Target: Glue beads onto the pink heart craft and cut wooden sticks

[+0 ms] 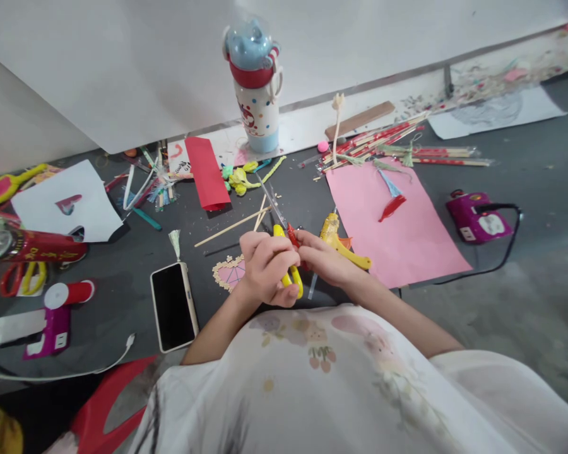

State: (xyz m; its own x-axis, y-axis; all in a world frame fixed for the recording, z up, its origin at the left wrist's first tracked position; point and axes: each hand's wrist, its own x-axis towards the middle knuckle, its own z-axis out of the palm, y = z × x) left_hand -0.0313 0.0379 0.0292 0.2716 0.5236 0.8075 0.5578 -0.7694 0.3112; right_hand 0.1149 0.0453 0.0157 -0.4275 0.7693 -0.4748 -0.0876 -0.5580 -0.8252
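Note:
In front of my chest, both hands meet on a pair of scissors point(280, 231) with a yellow handle loop and a red part beside it. The blades point up and away over the table. My left hand point(269, 268) is curled round the yellow loop. My right hand point(324, 255) has its fingers closed on the red part, mostly covering it. Partly behind my left hand lies a pink heart point(230, 275) edged with small beige pieces. A yellow glue gun point(334, 234) lies just beyond my right hand. Thin wooden sticks point(231, 227) rest near the blades.
A water bottle point(255, 88) stands at the back. Pink paper point(397, 233) with a blue-red tassel point(392, 197) lies to the right, near a purple box point(478, 217) with a cable. On the left are a phone point(173, 307), a red thread spool point(71, 293) and white paper point(71, 202).

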